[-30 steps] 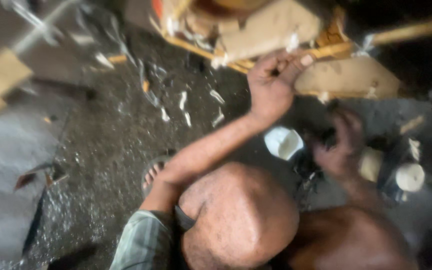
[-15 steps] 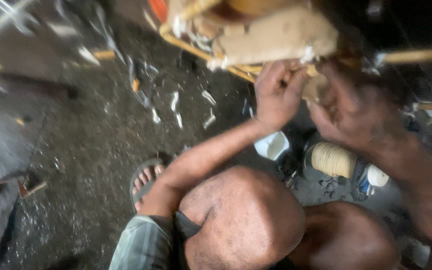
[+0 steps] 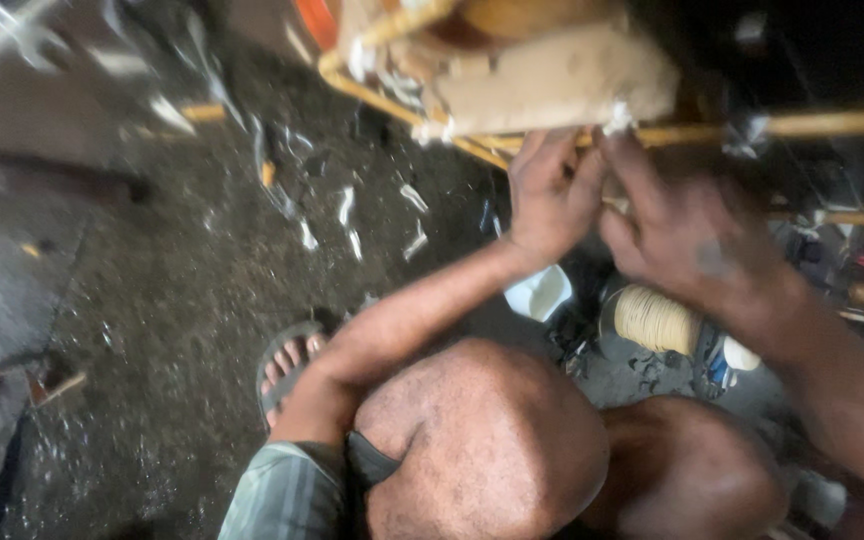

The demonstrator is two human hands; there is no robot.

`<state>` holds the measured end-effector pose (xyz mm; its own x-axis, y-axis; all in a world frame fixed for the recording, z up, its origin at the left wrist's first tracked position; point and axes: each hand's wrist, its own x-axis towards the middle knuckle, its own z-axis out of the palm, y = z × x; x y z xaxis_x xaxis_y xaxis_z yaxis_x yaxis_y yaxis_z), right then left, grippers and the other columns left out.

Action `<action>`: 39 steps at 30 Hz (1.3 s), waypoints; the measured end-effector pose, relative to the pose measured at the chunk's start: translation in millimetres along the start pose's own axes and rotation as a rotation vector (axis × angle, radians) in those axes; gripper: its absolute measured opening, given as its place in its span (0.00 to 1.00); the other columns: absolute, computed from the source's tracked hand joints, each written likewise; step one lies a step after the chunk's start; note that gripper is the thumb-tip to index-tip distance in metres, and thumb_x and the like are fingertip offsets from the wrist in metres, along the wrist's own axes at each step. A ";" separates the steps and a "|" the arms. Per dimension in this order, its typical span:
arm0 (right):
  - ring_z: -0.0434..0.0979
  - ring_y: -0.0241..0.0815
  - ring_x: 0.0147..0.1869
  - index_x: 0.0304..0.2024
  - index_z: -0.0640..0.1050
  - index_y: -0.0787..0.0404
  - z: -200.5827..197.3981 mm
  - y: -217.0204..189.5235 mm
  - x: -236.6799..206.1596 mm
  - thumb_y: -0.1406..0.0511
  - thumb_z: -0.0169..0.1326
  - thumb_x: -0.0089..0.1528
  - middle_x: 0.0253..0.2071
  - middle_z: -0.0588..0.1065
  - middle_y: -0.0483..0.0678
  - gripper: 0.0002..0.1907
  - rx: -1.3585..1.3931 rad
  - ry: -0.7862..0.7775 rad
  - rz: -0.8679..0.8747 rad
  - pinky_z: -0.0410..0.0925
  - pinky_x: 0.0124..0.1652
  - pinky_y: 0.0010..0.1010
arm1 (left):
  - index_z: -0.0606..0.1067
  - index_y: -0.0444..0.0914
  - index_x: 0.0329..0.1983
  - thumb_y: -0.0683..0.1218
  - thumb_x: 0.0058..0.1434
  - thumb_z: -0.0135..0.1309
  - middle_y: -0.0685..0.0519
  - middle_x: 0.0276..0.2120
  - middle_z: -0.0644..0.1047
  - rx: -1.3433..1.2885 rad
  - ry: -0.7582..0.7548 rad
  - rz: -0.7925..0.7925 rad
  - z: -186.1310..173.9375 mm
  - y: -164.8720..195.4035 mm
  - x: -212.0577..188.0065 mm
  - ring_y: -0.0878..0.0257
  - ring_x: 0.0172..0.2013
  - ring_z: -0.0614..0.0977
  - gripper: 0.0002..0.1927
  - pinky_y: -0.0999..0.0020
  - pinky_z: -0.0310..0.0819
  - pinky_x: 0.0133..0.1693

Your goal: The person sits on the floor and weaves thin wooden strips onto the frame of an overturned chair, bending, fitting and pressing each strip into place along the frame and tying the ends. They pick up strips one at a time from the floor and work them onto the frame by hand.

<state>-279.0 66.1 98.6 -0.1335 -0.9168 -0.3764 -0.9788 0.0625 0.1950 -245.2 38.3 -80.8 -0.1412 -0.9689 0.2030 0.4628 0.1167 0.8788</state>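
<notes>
Your right hand (image 3: 687, 235) has come up since 1 s ago, now beside your left hand (image 3: 547, 190), both at the cane frame (image 3: 512, 75), upper centre of frame. Fingers reach its lower edge; grip too blurred to tell. Twine spool (image 3: 657, 320) sits below rt hand.

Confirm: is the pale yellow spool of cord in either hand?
No. The pale yellow spool of cord sits on the ground below, while the left hand and right hand are up at the yellow cane frame.
</notes>
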 end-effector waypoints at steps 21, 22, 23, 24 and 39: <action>0.76 0.48 0.24 0.66 0.68 0.64 2.6 3.4 1.3 0.67 0.56 0.63 0.24 0.74 0.55 0.29 -0.112 0.111 -0.062 0.71 0.26 0.39 | 0.75 0.38 0.55 0.40 0.67 0.60 0.46 0.44 0.77 -0.037 -0.029 0.017 -5.1 3.5 2.0 0.54 0.41 0.81 0.14 0.66 0.77 0.44; 0.75 0.47 0.22 0.67 0.68 0.65 1.2 -0.4 1.6 0.67 0.56 0.62 0.22 0.74 0.54 0.30 -0.038 0.049 -0.024 0.71 0.25 0.39 | 0.76 0.39 0.53 0.39 0.67 0.60 0.47 0.43 0.77 -0.018 -0.032 0.004 -4.8 3.0 1.9 0.54 0.41 0.81 0.13 0.65 0.77 0.44; 0.75 0.47 0.21 0.68 0.68 0.66 -0.8 -4.2 1.4 0.67 0.56 0.62 0.21 0.74 0.53 0.32 0.033 -0.013 0.014 0.70 0.24 0.39 | 0.76 0.39 0.52 0.39 0.66 0.60 0.47 0.42 0.78 -0.002 -0.033 -0.009 -4.4 2.6 1.6 0.54 0.41 0.81 0.12 0.65 0.78 0.44; 0.75 0.45 0.21 0.65 0.71 0.65 -4.1 -9.0 -2.0 0.67 0.56 0.62 0.22 0.75 0.53 0.29 0.022 0.066 -0.074 0.71 0.25 0.38 | 0.77 0.39 0.50 0.39 0.66 0.60 0.48 0.41 0.79 0.015 -0.030 -0.017 -3.5 2.2 1.7 0.53 0.41 0.81 0.11 0.65 0.78 0.44; 0.76 0.41 0.29 0.47 0.81 0.66 17.6 -5.3 9.8 0.74 0.61 0.70 0.31 0.76 0.48 0.04 -0.278 0.612 -0.228 0.69 0.30 0.34 | 0.77 0.38 0.48 0.37 0.63 0.60 0.48 0.43 0.78 -0.002 -0.016 0.033 -1.3 3.6 3.7 0.54 0.42 0.81 0.10 0.64 0.77 0.45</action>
<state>-277.8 63.7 77.9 0.2610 -0.9572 0.1253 -0.8851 -0.1854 0.4270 -243.0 34.8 -77.5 -0.1403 -0.9609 0.2388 0.4694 0.1478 0.8705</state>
